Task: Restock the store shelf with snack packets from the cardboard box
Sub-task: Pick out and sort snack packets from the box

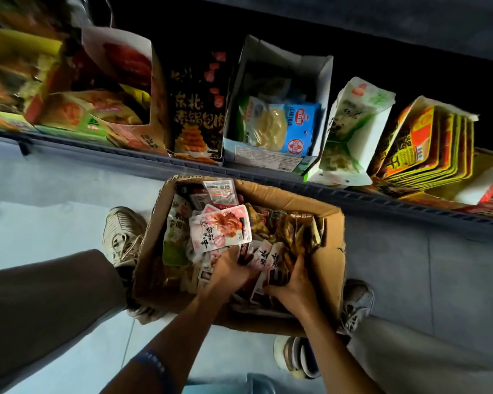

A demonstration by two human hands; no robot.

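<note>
Honestly, both hands are buried in the cardboard box [329,251] at lower centre: left hand [230,273] and right hand [295,285] curl around slick, floppy, light snack packets [221,227]; gripping edges by the bunch looks safest.

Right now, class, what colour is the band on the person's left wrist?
Blue: the wristband shows on the left forearm at the bottom of the head view, the only view.

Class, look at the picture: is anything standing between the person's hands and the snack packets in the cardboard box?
Nothing visible does. Both the left hand and the right hand are already down among the snack packets inside the open cardboard box.
</note>
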